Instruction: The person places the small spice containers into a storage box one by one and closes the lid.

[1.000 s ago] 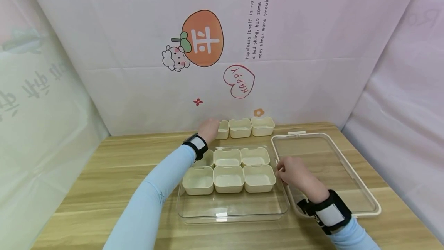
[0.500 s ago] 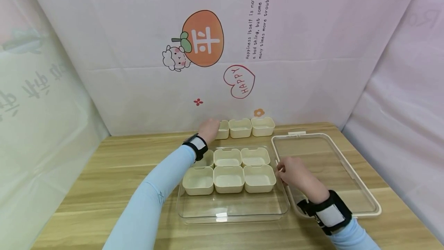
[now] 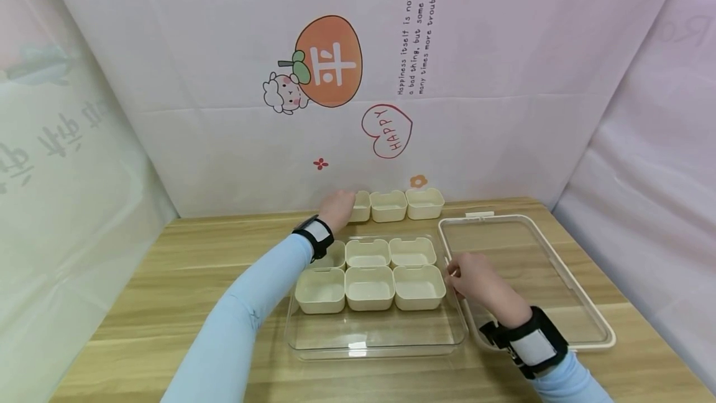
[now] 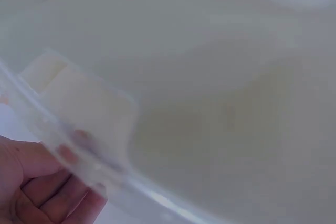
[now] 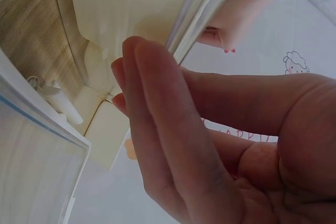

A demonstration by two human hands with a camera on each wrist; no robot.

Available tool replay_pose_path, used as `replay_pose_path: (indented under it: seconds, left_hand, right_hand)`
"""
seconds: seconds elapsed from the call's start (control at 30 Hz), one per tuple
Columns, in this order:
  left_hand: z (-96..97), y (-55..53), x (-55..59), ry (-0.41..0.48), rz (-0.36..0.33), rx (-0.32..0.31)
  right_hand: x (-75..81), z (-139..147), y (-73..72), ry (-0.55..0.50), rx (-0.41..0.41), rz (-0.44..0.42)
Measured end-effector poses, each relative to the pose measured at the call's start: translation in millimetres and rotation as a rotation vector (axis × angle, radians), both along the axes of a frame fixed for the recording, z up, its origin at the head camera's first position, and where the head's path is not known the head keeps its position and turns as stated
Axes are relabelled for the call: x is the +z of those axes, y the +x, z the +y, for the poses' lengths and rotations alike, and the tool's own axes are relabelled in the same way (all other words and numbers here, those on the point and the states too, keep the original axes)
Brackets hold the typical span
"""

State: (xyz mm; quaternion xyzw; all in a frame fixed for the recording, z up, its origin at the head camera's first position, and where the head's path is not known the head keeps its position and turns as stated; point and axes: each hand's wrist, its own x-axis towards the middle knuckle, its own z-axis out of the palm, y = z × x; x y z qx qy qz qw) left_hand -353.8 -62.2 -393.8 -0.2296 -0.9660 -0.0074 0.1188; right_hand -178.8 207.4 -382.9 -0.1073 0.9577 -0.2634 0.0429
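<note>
At the back of the table, my left hand [image 3: 337,209] grips the left side of a small cream box [image 3: 362,208], the leftmost of a row of three. Its fingertips are hidden in the head view; in the left wrist view they lie against the cream box [image 4: 92,106], seen past a clear rim. A clear plastic tray [image 3: 380,338] holds more cream boxes in two rows of three, among them a front middle box [image 3: 369,290]. My right hand [image 3: 475,282] pinches the tray's right rim, thumb on one side and fingers on the other in the right wrist view.
A clear lid [image 3: 559,303] with a cream frame lies right of the tray. Two more cream boxes, a middle one [image 3: 388,208] and a right one [image 3: 424,205], stand in the back row. A printed cloth [image 3: 224,154] hangs behind the wooden table [image 3: 196,278].
The box at my left hand has shifted very slightly up in the head view, along with the hand. My right hand stays at the tray rim.
</note>
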Motion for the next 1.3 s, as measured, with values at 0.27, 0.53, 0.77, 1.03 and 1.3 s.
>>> replay_pose_path:
  seconds: [0.27,0.53,0.77,1.03,1.3]
  left_hand:
    - [-2.3,7.9,8.5,0.012,0.024,0.008]
    - [-4.3,22.6,17.8,-0.011,0.008,0.012]
    - [-9.5,36.0,27.4,-0.029,0.03,0.017]
    - [-16.8,49.4,36.0,-0.003,0.051,0.0]
    - [-15.5,65.3,47.0,-0.052,0.076,-0.004]
  right_hand:
    - [-0.6,-0.8,-0.7,0.018,0.003,0.008]
    - [-0.2,-1.1,0.2,0.038,0.001,0.009]
    - [1.3,-1.3,0.6,0.036,0.001,0.022]
    - [-0.2,-1.1,1.9,-0.001,-0.018,-0.023]
    - [0.0,-1.4,0.4,-0.009,-0.011,-0.024]
